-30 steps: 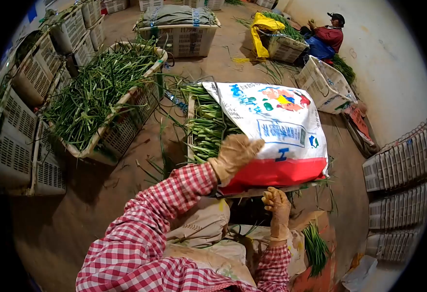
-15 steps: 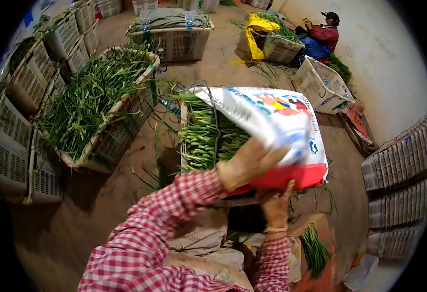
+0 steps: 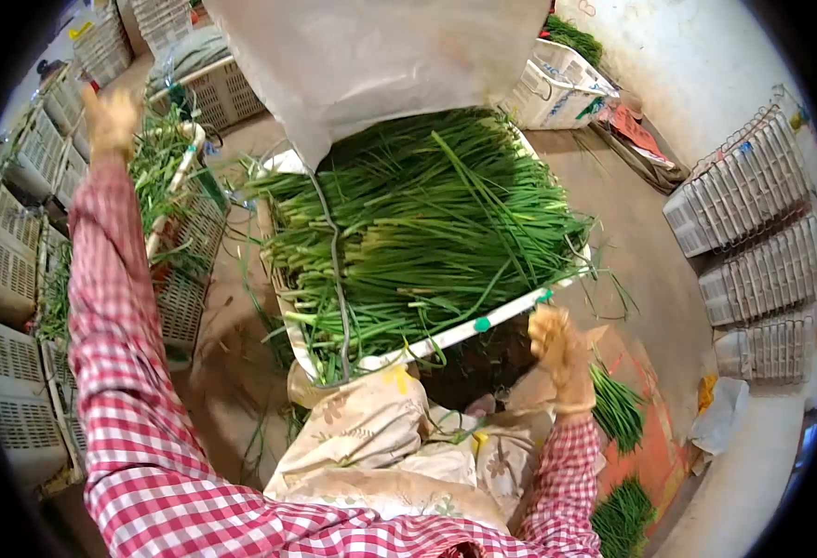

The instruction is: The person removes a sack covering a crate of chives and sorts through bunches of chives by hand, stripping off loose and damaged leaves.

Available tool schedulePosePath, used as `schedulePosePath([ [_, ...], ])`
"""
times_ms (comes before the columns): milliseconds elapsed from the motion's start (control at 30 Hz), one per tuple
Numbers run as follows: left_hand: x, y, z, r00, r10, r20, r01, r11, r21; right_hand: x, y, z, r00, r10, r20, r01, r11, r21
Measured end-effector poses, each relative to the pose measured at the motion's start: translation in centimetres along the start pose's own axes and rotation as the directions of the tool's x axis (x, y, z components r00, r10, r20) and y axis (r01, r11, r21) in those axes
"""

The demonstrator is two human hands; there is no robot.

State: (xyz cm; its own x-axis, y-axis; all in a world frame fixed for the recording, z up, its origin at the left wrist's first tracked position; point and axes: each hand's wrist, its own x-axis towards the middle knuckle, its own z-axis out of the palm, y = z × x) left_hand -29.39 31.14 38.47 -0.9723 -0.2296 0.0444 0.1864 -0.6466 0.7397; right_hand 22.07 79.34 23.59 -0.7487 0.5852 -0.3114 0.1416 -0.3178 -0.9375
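A white crate (image 3: 436, 341) packed with long green stalks (image 3: 427, 223) stands in front of me, its wire handle (image 3: 337, 270) lying across the stalks at the left. Above its far side hangs a pale sack (image 3: 381, 60) in the air, its plain side towards me and its top cut off by the view. My left hand (image 3: 111, 121), in a tan glove, is raised at the far left, fingers apart and away from the sack. Beside the crate's near right corner is my gloved right hand (image 3: 559, 358), fingers bent and smeared by motion; whether it holds anything is unclear.
A crate of loose greens (image 3: 185, 167) stands to the left, with stacked crates (image 3: 13, 251) beyond it. More stacked crates (image 3: 743, 205) line the right wall. Green bundles (image 3: 618, 405) lie on the floor by my right arm. Behind stands another white crate (image 3: 557, 93).
The printed sack has lifted off the crate and away, uncovering the stalks. My left hand has left it and swung far up and left. My right hand has shifted slightly right.
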Motion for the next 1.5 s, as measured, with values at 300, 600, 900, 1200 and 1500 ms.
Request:
schedulePosePath([
  [300,-20.2,-16.2,-13.7,0.847,-0.518,-0.117,0.401,0.479,0.781,0.4,-2.9,0.4,0.969,0.042,0.245,-0.017,0.995,-0.102],
  [600,-31.9,-18.8,-2.2,0.695,-0.666,0.27,-0.547,-0.246,0.8,1.3,-6.2,1.7,0.961,-0.135,0.239,0.211,0.922,-0.325],
  [900,-32.4,-19.2,-1.5,0.777,-0.556,0.295,-0.484,-0.228,0.845,18.0,-5.0,13.2,0.842,-0.491,0.224,0.415,0.324,-0.85],
  [1200,-31.3,-13.5,-7.6,0.86,-0.305,0.41,-0.493,-0.284,0.823,22.6,-1.8,16.6,0.899,-0.431,0.072,0.151,0.152,-0.977],
  [1500,-30.5,-21.0,-25.1,0.984,-0.177,-0.022,-0.022,-0.243,0.97,22.7,-2.5,17.2,0.879,-0.449,0.16,0.194,0.029,-0.981],
])
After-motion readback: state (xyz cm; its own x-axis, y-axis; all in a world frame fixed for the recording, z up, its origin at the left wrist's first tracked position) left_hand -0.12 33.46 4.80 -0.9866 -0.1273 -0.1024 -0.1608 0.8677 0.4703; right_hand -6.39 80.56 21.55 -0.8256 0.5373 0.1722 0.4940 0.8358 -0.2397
